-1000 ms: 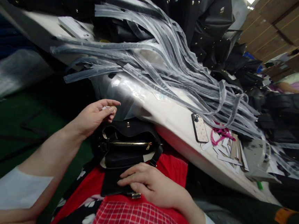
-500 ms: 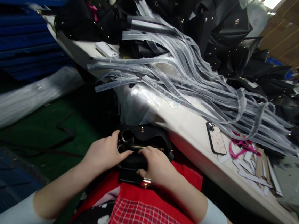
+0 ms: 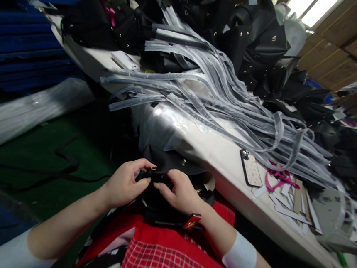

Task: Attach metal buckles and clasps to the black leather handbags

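Observation:
A small black handbag (image 3: 175,167) with gold fittings rests on my lap, against the edge of the white table (image 3: 226,163). My left hand (image 3: 127,181) pinches the bag's near rim, fingers curled round the black material. My right hand (image 3: 179,192) grips the same rim from the right, fingers bent over it. A gold clasp (image 3: 192,220) shows just below my right wrist. What lies between my fingertips is dark and hard to make out.
A heap of clear plastic strips (image 3: 219,96) sprawls over the table, with piled black bags (image 3: 252,36) behind. A phone (image 3: 251,168), pink cord (image 3: 279,176) and paper slips (image 3: 291,200) lie to the right. Blue crates (image 3: 25,33) and a plastic roll (image 3: 30,108) stand left.
My left hand came down from the air onto the bag. Both hands have shifted to pinch its near rim, and the bag has tilted so the zip opening no longer shows.

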The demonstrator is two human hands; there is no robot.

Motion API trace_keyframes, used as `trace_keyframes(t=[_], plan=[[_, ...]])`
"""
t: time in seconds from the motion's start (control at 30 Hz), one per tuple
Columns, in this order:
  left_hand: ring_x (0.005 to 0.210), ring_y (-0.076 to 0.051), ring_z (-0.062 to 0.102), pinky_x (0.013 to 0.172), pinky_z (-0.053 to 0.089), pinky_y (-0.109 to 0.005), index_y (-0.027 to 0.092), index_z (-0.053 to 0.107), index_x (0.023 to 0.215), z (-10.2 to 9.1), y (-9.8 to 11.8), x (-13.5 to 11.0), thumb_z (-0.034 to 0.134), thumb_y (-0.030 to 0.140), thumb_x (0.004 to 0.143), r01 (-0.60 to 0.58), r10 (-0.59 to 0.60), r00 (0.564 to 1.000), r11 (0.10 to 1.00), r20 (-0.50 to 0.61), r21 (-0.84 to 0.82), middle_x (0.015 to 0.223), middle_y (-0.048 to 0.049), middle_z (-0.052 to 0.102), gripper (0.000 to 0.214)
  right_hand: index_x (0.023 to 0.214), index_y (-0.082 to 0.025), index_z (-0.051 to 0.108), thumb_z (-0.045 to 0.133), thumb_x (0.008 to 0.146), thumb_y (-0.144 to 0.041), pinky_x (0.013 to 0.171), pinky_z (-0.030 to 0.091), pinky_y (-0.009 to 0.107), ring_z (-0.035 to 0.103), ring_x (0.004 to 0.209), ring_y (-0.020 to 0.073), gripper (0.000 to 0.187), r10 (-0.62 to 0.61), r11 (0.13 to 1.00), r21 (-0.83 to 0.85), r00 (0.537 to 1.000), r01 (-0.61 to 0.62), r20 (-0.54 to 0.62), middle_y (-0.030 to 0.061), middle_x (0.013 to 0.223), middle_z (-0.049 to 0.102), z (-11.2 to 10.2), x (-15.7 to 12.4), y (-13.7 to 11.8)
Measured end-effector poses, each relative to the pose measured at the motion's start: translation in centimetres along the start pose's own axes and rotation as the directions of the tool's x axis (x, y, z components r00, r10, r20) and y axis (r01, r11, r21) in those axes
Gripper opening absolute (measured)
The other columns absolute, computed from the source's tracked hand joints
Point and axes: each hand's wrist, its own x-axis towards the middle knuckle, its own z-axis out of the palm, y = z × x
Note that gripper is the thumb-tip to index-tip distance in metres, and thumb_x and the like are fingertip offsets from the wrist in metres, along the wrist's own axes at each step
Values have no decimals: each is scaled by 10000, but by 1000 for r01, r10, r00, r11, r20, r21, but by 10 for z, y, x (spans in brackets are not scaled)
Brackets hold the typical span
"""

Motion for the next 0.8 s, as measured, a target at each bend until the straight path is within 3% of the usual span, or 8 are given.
trace_keyframes(t=[0.13, 0.27, 0.4, 0.53, 0.67, 0.8], plan=[[882, -237, 657, 807, 517, -318, 170, 667, 969, 15, 5, 7, 544, 323, 727, -16, 20, 999, 994, 32, -106, 946, -66, 724, 312, 974, -162, 648, 595, 876, -368, 742, 455, 255, 571, 788, 142, 235, 133, 955, 271, 991, -120, -30, 28, 874, 663, 7, -3, 19], [866, -237, 657, 815, 512, -320, 172, 672, 989, 20, 2, 15, 559, 311, 698, -44, 44, 999, 999, 10, 10, 941, -67, 726, 341, 897, -153, 669, 548, 895, -428, 701, 453, 237, 549, 742, 132, 301, 134, 922, 356, 988, -152, 74, 7, 772, 622, 14, -5, 36], [863, -237, 661, 818, 500, -323, 169, 679, 1024, 12, -5, 24, 545, 332, 720, -56, 65, 996, 988, -58, 142, 976, -70, 730, 370, 768, -178, 655, 457, 939, -391, 771, 440, 252, 539, 808, 143, 338, 69, 975, 217, 994, -50, -85, 32, 803, 576, 11, -5, 41], [830, -231, 670, 777, 501, -310, 173, 681, 1022, 8, -8, 29, 518, 335, 754, -53, 65, 996, 979, -57, 196, 959, -63, 735, 354, 666, -187, 572, 446, 928, -337, 711, 427, 257, 513, 741, 138, 327, 102, 987, 137, 981, -79, -166, 31, 769, 526, 8, 0, 40], [881, -239, 675, 801, 499, -310, 171, 676, 1052, 13, -6, 30, 490, 308, 771, -72, 83, 996, 965, -32, 253, 1004, -71, 732, 364, 582, -185, 516, 515, 855, -260, 680, 406, 255, 507, 729, 132, 283, 111, 994, -2, 982, -112, -153, 21, 753, 527, 5, 8, 35], [927, -233, 675, 824, 496, -301, 173, 658, 1101, 19, -7, 34, 473, 293, 786, -100, 109, 994, 955, -15, 278, 1042, -68, 727, 384, 585, -172, 606, 530, 804, -215, 697, 413, 267, 535, 757, 144, 236, 126, 954, -267, 990, -138, -62, 48, 808, 578, -4, 17, 22]])
